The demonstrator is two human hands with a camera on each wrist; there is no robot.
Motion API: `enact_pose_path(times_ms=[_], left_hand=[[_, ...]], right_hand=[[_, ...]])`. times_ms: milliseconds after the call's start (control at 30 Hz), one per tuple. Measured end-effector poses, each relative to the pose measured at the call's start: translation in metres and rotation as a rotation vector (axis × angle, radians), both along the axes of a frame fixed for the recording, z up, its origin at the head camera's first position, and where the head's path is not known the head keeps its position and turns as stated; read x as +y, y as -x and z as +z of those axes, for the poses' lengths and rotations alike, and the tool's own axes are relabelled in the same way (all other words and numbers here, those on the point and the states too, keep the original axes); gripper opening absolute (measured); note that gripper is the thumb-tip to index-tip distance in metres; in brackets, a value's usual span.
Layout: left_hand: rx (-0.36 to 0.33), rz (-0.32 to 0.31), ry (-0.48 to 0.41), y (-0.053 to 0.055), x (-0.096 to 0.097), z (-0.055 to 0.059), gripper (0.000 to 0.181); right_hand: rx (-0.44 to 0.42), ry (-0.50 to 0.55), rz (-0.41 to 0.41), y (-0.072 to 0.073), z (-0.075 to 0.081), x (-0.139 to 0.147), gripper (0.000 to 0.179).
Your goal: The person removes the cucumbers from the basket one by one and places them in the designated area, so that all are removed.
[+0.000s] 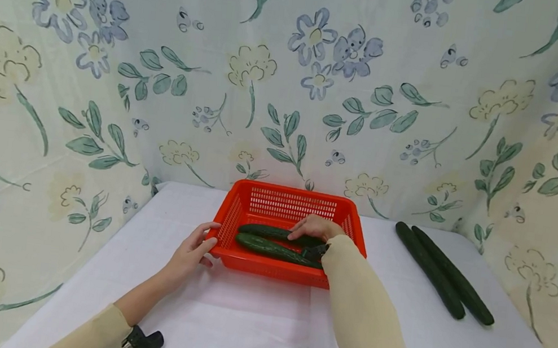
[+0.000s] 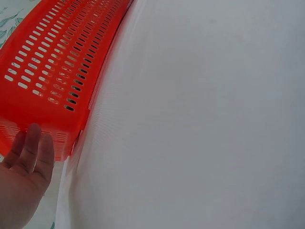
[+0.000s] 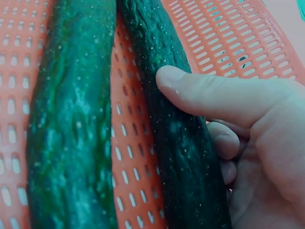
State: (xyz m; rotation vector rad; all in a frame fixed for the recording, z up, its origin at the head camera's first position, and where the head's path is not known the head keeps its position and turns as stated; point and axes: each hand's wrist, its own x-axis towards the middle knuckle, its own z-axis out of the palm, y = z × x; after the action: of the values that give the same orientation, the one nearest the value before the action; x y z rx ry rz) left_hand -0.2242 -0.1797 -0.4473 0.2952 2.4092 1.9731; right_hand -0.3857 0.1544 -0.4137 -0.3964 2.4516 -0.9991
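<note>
A red plastic basket (image 1: 269, 267) with slotted walls holds two dark green cucumbers lying side by side. My right hand (image 1: 316, 228) reaches into it and grips the rear cucumber (image 1: 265, 230). In the right wrist view, the thumb (image 3: 214, 93) lies over this cucumber (image 3: 178, 143) while the fingers curl round its far side, partly hidden. The front cucumber (image 1: 271, 248) rests beside it, apart from the hand. At the basket's left front corner, my left hand (image 1: 192, 250) holds the rim, with several fingers (image 2: 31, 150) against the outer wall in the left wrist view.
Two more long cucumbers, one on the left (image 1: 429, 269) and one on the right (image 1: 457, 278), lie together on the white-covered table (image 1: 252, 330), right of the basket. A floral curtain (image 1: 296, 108) hangs behind the table and along both sides.
</note>
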Motion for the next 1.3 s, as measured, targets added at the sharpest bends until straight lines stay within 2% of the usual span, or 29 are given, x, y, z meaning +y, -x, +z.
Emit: enact_pose_path(times_ms=[333, 733, 900, 1300], left_hand=[[0.009, 0.000, 0.005, 0.000, 0.000, 0.000, 0.044], [0.018, 0.005, 0.005, 0.001, -0.001, -0.002, 0.043], [0.017, -0.001, 0.006, 0.001, -0.001, -0.002, 0.044], [0.012, -0.003, 0.006, 0.001, -0.001, -0.003, 0.043]], right_hand=[[0.000, 0.004, 0.011, 0.009, -0.001, 0.004, 0.033], [-0.003, 0.086, -0.029, 0.010, 0.005, 0.005, 0.024], [0.008, 0.085, -0.035, 0.011, 0.006, 0.009, 0.024], [-0.002, 0.112, -0.031, 0.013, 0.027, 0.012, 0.029]])
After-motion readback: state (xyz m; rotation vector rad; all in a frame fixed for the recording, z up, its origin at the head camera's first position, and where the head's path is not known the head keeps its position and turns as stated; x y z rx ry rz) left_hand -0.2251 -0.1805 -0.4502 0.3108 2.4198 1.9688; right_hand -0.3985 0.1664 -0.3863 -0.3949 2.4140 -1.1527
